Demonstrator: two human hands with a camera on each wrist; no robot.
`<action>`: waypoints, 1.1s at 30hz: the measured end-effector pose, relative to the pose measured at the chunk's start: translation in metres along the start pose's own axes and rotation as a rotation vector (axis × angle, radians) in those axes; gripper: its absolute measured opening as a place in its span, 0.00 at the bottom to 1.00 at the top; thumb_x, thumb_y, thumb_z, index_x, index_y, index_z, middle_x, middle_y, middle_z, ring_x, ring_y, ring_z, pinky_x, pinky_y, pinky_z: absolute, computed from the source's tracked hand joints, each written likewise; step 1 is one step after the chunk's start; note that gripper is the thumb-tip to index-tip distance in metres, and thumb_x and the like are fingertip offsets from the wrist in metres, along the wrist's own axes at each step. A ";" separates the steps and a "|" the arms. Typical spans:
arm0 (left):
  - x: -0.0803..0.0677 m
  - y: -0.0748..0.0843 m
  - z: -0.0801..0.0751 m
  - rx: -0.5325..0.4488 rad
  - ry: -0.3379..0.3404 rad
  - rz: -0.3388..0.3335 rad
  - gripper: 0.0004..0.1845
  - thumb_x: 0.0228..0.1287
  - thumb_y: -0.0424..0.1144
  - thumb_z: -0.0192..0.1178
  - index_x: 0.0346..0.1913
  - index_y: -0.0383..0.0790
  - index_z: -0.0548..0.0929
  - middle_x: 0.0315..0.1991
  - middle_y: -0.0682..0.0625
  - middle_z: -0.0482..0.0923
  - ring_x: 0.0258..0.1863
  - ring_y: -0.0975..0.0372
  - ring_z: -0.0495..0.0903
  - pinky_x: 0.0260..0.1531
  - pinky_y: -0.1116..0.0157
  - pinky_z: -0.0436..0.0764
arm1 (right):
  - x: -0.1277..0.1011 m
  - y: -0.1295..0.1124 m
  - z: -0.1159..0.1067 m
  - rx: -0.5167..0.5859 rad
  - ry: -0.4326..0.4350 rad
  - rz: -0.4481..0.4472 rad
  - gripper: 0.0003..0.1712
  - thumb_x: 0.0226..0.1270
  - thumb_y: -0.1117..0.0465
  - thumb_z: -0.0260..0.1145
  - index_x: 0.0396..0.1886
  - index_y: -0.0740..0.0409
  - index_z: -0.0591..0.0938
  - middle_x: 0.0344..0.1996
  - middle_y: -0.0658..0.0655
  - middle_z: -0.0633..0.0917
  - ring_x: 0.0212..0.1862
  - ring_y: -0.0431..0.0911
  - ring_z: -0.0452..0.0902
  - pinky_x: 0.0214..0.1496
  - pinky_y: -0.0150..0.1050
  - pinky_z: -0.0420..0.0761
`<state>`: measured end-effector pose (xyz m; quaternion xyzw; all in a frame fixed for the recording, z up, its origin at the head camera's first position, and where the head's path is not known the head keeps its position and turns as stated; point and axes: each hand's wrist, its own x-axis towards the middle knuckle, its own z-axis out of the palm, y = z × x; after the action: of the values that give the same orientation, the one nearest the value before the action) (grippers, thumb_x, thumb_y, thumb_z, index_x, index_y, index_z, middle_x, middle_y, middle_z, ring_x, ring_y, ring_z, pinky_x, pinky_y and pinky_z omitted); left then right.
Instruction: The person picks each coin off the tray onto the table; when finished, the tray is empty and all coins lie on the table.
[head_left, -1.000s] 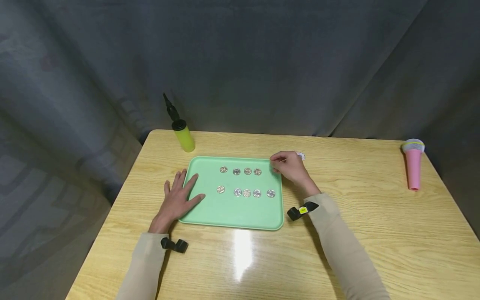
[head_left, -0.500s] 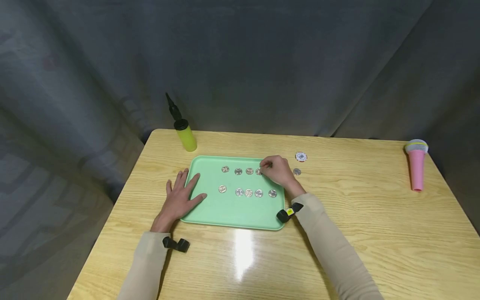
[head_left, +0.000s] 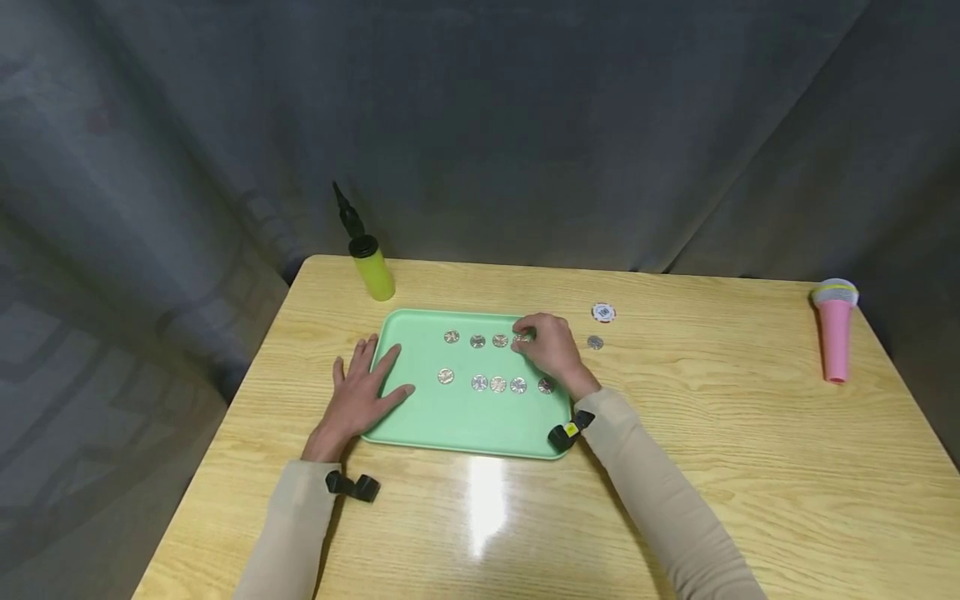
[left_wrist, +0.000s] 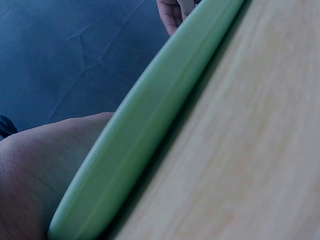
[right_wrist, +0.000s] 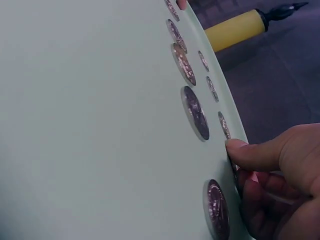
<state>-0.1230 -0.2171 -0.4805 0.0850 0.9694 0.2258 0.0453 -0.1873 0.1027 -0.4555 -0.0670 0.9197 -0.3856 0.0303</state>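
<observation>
My left hand point(head_left: 360, 393) lies spread over the left edge of a mint-green tray point(head_left: 465, 429), fingers straight. Two rows of silver coins lie on the tray; one is the near-row coin point(head_left: 446, 377). At the right end of the far row, my right hand point(head_left: 551, 343) pinches a coin point(head_left: 521, 340) between thumb and fingers, its face partly covered. The right wrist view shows the thumb point(right_wrist: 250, 154) at this coin's edge, a dark coin point(right_wrist: 218, 210) just nearer. In the left wrist view the tray wall point(left_wrist: 145, 130) hides most of the left hand.
On the wooden table point(head_left: 712, 400), a poker chip point(head_left: 603, 312) and a loose coin point(head_left: 595, 342) lie beyond the tray's right side. A yellow-green hand pump point(head_left: 375, 271) stands behind left; a pink toy microphone point(head_left: 834, 333) lies far right. Dark curtains point(head_left: 480, 133) surround the table.
My right hand has moved left from the tray's far right corner to the last far-row coin, uncovering the poker chip and the loose coin. The left hand has stayed in place.
</observation>
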 end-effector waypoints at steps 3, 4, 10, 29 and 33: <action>0.000 -0.001 0.000 0.003 0.001 -0.001 0.42 0.66 0.58 0.59 0.78 0.44 0.60 0.82 0.34 0.42 0.81 0.38 0.40 0.72 0.30 0.36 | 0.000 -0.002 0.002 -0.027 0.008 0.012 0.17 0.60 0.66 0.73 0.50 0.62 0.87 0.43 0.62 0.89 0.45 0.53 0.85 0.48 0.46 0.84; 0.000 0.000 0.000 0.003 0.001 -0.001 0.42 0.66 0.58 0.59 0.78 0.44 0.60 0.82 0.34 0.42 0.81 0.38 0.40 0.72 0.30 0.36 | 0.000 -0.002 0.002 -0.039 0.008 0.016 0.17 0.60 0.66 0.73 0.50 0.62 0.87 0.43 0.61 0.89 0.45 0.53 0.85 0.48 0.46 0.84; 0.001 -0.001 0.001 0.007 0.001 0.000 0.42 0.66 0.58 0.59 0.78 0.44 0.60 0.82 0.34 0.41 0.81 0.38 0.39 0.72 0.30 0.36 | 0.000 -0.006 0.002 -0.097 -0.011 0.024 0.17 0.61 0.65 0.73 0.51 0.62 0.86 0.42 0.62 0.89 0.43 0.53 0.85 0.47 0.46 0.85; 0.001 -0.001 0.000 0.006 0.008 0.002 0.42 0.66 0.58 0.59 0.78 0.44 0.60 0.81 0.34 0.42 0.81 0.38 0.40 0.72 0.30 0.37 | 0.000 -0.009 0.003 -0.118 0.020 0.028 0.16 0.57 0.65 0.75 0.47 0.63 0.88 0.42 0.63 0.90 0.42 0.53 0.86 0.46 0.45 0.86; 0.000 -0.002 0.001 0.008 0.015 0.008 0.42 0.66 0.58 0.59 0.78 0.44 0.60 0.81 0.33 0.43 0.81 0.37 0.41 0.72 0.29 0.37 | 0.002 -0.006 0.003 -0.110 0.010 0.022 0.15 0.57 0.65 0.75 0.45 0.62 0.88 0.38 0.61 0.89 0.39 0.50 0.84 0.42 0.42 0.84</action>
<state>-0.1231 -0.2183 -0.4826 0.0875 0.9703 0.2225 0.0367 -0.1882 0.0967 -0.4534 -0.0567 0.9404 -0.3342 0.0261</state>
